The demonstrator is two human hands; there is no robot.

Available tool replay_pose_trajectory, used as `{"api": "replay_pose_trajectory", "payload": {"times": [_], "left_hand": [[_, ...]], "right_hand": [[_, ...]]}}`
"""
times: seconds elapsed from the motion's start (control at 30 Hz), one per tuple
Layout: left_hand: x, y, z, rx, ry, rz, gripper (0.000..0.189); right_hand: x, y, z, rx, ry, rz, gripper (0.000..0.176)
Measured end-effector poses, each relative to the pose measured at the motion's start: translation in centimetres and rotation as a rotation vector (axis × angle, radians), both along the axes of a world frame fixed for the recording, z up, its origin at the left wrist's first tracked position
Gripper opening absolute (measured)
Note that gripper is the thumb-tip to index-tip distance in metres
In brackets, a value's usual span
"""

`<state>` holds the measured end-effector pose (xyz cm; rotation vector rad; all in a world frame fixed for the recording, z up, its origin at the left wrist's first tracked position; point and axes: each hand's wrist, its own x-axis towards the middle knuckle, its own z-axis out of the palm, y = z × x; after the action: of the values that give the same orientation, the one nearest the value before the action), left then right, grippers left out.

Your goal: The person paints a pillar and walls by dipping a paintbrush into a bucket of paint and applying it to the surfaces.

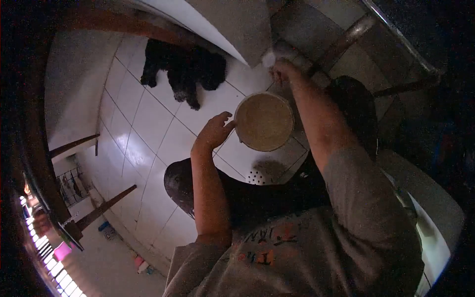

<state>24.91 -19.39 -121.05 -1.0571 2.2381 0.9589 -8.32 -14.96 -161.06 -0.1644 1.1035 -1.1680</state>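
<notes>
A round bucket (pixel 264 121) with a pale rim and a dull tan inside or top surface stands on the floor between my legs. My left hand (pixel 215 131) is at its left side, fingers loosely apart, with the fingertips right at the rim. Above the bucket, near the corner of a pale panel, my right hand (pixel 283 70) has its fingers closed. A small whitish blurred thing (pixel 268 59) shows at those fingers; I cannot tell what it is.
A black furry dog (pixel 185 72) is on the white tiled floor (pixel 148 119) at upper left. A pale angled panel (pixel 235 24) juts in from above. A metal-edged frame (pixel 403 39) stands upper right, a pale chair (pixel 425 198) lower right. A white-dotted dark thing (pixel 256 177) lies below the bucket.
</notes>
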Motion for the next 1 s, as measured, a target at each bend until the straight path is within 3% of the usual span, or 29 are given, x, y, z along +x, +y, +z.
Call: {"api": "replay_pose_trajectory", "payload": {"times": [0.13, 0.17, 0.23, 0.37, 0.43, 0.47, 0.53, 0.63, 0.67, 0.73, 0.77, 0.83, 0.93, 1.0], "left_hand": [[0.0, -0.3, -0.8, 0.028, 0.034, 0.003, 0.042], [-0.1, -0.4, -0.8, 0.040, 0.015, 0.016, 0.042], [-0.1, -0.4, -1.0, 0.041, 0.033, 0.004, 0.042], [-0.6, 0.1, -0.4, 0.062, 0.046, -0.025, 0.042], [-0.6, 0.1, -0.5, 0.030, 0.050, -0.027, 0.042], [-0.4, 0.2, -0.5, 0.000, 0.049, -0.033, 0.041], [-0.2, 0.3, -0.3, 0.027, 0.054, -0.009, 0.041], [0.2, 0.3, 0.0, 0.026, 0.071, -0.001, 0.042], [0.3, 0.3, 0.0, 0.007, 0.075, -0.016, 0.042], [0.7, 0.2, -0.4, -0.004, 0.085, -0.016, 0.043], [0.9, 0.2, -0.6, -0.014, 0.093, -0.018, 0.043], [0.3, 0.4, 0.5, -0.002, 0.078, 0.017, 0.041], [0.5, 0.2, 0.4, 0.000, 0.095, 0.032, 0.039], [0.3, 0.2, 0.2, -0.004, 0.133, 0.008, 0.039]], "right_hand": [[2.5, 1.0, 9.7, 0.154, -0.005, 0.151, 0.024], [2.8, 1.2, 15.0, 0.156, -0.010, 0.149, 0.024], [5.2, 3.0, 27.8, 0.343, 0.596, -0.042, 0.020], [2.6, 2.5, 25.3, 0.369, 0.675, -0.127, 0.019], [2.1, 2.2, 21.8, 0.326, 0.443, -0.373, 0.020], [1.8, 2.1, 20.7, 0.331, 0.438, -0.365, 0.020], [0.8, 1.7, 18.9, 0.315, 0.612, -0.049, 0.020], [0.5, 0.0, 11.8, 0.236, 0.385, -0.240, 0.018], [0.3, -0.3, 12.3, 0.233, 0.388, -0.237, 0.018], [-0.2, -0.6, 14.9, 0.430, 0.642, 0.127, 0.017], [0.3, -0.2, 17.6, 0.431, 0.644, 0.128, 0.017], [3.0, 1.1, 23.0, 0.133, 0.505, -0.420, 0.015], [-4.9, 0.9, 16.1, -0.042, 0.419, -0.205, 0.015], [-4.4, -0.5, 18.1, 0.048, 0.566, -0.103, 0.018]]}}
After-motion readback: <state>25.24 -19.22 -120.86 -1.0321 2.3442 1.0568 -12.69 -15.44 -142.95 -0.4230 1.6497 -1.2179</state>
